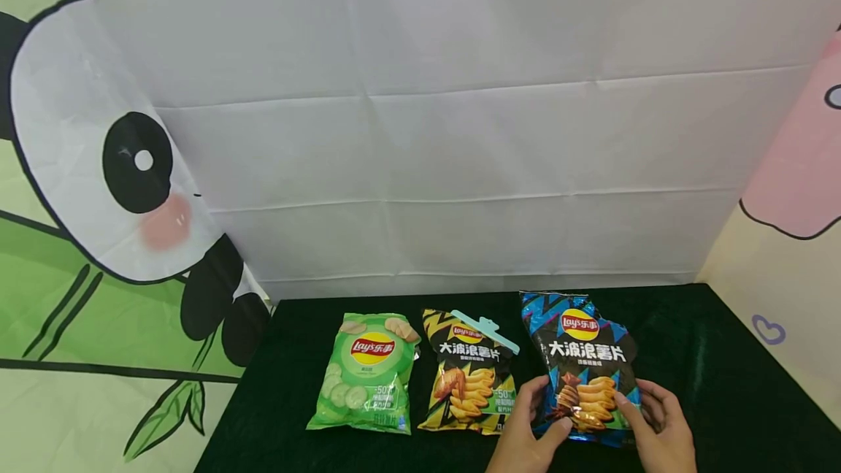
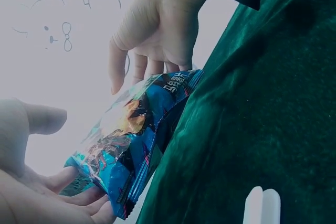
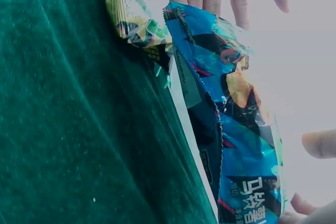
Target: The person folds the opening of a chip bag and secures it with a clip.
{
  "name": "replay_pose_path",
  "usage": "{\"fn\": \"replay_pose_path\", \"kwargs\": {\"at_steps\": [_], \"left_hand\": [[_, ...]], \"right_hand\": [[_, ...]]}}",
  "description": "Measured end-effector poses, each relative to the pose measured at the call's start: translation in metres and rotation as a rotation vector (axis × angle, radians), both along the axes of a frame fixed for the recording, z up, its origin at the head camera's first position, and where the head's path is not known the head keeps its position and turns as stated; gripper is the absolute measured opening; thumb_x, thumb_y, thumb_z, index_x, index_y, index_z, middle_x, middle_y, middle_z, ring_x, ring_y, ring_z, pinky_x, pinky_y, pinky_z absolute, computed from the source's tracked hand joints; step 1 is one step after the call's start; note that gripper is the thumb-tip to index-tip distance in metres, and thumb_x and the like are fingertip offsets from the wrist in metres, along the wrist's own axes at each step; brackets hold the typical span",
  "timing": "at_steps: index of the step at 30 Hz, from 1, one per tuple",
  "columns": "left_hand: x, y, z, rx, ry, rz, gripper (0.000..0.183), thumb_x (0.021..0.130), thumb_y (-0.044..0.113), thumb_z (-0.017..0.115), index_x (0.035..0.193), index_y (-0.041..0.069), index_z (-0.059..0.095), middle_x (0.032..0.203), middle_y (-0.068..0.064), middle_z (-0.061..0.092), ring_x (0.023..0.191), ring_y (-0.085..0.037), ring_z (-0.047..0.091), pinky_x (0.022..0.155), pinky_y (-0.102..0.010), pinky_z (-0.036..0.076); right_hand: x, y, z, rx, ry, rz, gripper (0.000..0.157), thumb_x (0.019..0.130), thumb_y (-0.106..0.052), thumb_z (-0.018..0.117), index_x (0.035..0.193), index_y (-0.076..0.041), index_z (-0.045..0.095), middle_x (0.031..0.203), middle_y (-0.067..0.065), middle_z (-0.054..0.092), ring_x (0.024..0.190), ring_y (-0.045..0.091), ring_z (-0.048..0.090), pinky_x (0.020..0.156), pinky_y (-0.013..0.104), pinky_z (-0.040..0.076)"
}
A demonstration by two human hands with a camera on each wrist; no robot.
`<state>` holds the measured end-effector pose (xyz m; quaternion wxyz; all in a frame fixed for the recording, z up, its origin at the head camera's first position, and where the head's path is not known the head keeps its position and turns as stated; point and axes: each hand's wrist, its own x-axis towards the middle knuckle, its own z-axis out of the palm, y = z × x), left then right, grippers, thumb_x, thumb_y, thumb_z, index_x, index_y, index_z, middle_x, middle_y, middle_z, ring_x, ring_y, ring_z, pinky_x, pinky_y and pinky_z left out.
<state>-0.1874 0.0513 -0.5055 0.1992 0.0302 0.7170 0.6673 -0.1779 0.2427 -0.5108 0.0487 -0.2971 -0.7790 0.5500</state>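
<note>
A blue-and-black Lay's potato chip bag (image 1: 588,363) lies face up at the right of the dark green cloth, its upper right corner uneven. My left hand (image 1: 528,429) touches its lower left side. In the left wrist view, that hand's fingers (image 2: 86,198) run under the bag's edge while the thumb (image 2: 47,119) stands off its front. On the lower right side is my right hand (image 1: 660,422). Its fingertips reach the edge, with the thumb (image 3: 320,144) held away from the printed face in the right wrist view.
Left of the blue bag lies a yellow-and-black chip bag (image 1: 466,385), with a pale teal sealing clip (image 1: 486,328) across its upper right. A green chip bag (image 1: 368,378) is farther left. A white cloth (image 1: 460,144) hangs behind the dark green tabletop (image 1: 716,400).
</note>
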Motion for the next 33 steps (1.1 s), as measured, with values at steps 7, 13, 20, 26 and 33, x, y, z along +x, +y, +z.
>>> {"fn": "replay_pose_path", "kwargs": {"at_steps": [7, 13, 20, 26, 33], "left_hand": [[-0.001, -0.006, 0.002, -0.011, -0.008, 0.002, 0.048, 0.093, 0.027, 0.071, 0.135, 0.031, 0.048, 0.146, -0.005, 0.051, 0.138, -0.034, 0.047, 0.116, -0.062, 0.034], [0.002, -0.013, 0.005, -0.005, 0.010, 0.009, 0.045, 0.094, 0.028, 0.070, 0.133, 0.031, 0.049, 0.145, -0.005, 0.052, 0.138, -0.035, 0.047, 0.116, -0.062, 0.034], [0.005, -0.019, 0.005, -0.016, 0.033, 0.023, 0.043, 0.093, 0.027, 0.070, 0.131, 0.029, 0.050, 0.143, -0.005, 0.052, 0.136, -0.034, 0.049, 0.115, -0.063, 0.035], [0.006, -0.027, 0.006, -0.019, 0.028, 0.032, 0.044, 0.093, 0.029, 0.070, 0.132, 0.026, 0.050, 0.143, -0.006, 0.052, 0.136, -0.036, 0.049, 0.115, -0.063, 0.036], [0.009, -0.044, 0.005, -0.041, 0.050, 0.031, 0.046, 0.094, 0.031, 0.070, 0.133, 0.021, 0.050, 0.143, -0.008, 0.053, 0.134, -0.036, 0.051, 0.112, -0.063, 0.038]], "right_hand": [[0.001, 0.003, -0.001, -0.022, -0.020, 0.001, 0.077, 0.094, -0.057, 0.060, 0.147, -0.006, 0.037, 0.148, 0.029, 0.050, 0.096, -0.002, 0.059, 0.080, 0.024, 0.047], [0.004, 0.005, -0.002, -0.156, 0.002, 0.022, 0.059, 0.092, -0.053, 0.067, 0.132, -0.017, 0.044, 0.144, 0.026, 0.054, 0.074, -0.023, 0.047, 0.083, 0.028, 0.053], [0.009, 0.005, -0.003, -0.319, -0.003, 0.060, 0.054, 0.084, -0.054, 0.077, 0.118, -0.031, 0.043, 0.110, -0.014, 0.066, 0.078, -0.011, 0.060, 0.071, 0.019, 0.053], [0.010, -0.006, -0.002, -0.306, 0.002, 0.052, 0.060, 0.083, -0.053, 0.078, 0.122, -0.025, 0.043, 0.109, -0.010, 0.067, 0.079, -0.007, 0.060, 0.072, 0.022, 0.054], [0.012, -0.025, -0.001, -0.264, 0.040, 0.030, 0.062, 0.086, -0.044, 0.078, 0.127, -0.014, 0.043, 0.120, 0.007, 0.067, 0.080, -0.004, 0.060, 0.071, 0.020, 0.053]]}}
